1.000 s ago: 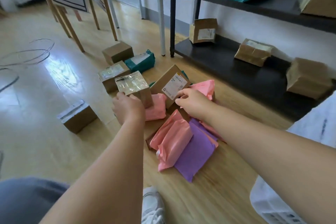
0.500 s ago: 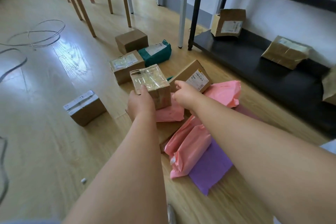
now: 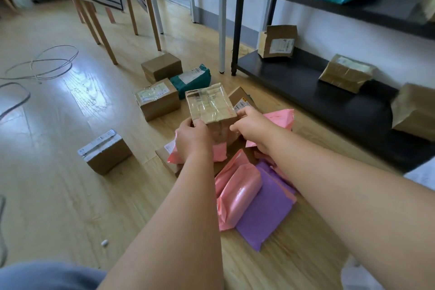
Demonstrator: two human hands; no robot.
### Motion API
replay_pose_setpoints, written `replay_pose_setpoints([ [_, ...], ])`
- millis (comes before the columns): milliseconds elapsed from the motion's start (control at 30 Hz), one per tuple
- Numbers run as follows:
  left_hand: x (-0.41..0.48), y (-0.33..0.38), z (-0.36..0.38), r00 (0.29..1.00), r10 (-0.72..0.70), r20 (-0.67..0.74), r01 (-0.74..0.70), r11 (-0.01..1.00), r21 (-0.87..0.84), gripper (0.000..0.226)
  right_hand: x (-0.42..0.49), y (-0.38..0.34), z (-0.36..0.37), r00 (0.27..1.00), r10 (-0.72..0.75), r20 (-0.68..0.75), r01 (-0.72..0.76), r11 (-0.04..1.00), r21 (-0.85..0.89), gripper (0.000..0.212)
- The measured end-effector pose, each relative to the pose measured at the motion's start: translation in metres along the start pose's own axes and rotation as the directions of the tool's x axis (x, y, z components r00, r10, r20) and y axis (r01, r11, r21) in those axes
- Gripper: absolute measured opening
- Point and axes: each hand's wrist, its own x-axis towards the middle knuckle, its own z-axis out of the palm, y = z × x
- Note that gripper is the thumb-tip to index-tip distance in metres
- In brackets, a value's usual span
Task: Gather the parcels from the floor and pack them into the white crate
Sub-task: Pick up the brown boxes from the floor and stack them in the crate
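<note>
A person's two bare arms reach forward over a wooden floor (image 3: 47, 172). The left hand (image 3: 193, 139) and right hand (image 3: 253, 128) grip a taped cardboard box (image 3: 210, 107) between them, fingers curled against its left and right sides. The box is tilted, its glossy taped top facing the camera.

Under both hands lies a heap of parcels. A rolled pink mailer (image 3: 237, 195) and a purple mailer (image 3: 266, 209) lie nearer the person than the right hand. A labelled box (image 3: 240, 101) pokes out just beyond the right hand.

Beyond the left hand sit a brown box (image 3: 156, 101) and a teal mailer (image 3: 190, 77). Left of that hand, apart, stands a small silver-taped box (image 3: 104, 150). Well right of the right hand, a low dark shelf (image 3: 317, 110) carries brown parcels.
</note>
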Motion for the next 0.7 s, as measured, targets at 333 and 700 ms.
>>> replay_pose_setpoints([
  [333,-0.090,0.070,0.013,0.914,0.054,0.402,-0.047,0.998,-0.028,0.037,-0.109,0.028,-0.099,0.979,-0.048,-0.196,0.098,0.962,0.255,0.015],
  [700,-0.235,0.094,0.030,0.647,0.168,0.743,-0.255,0.967,0.002,0.042,-0.252,0.110,-0.225,0.963,-0.105,-0.249,0.134,0.986,0.101,0.052],
])
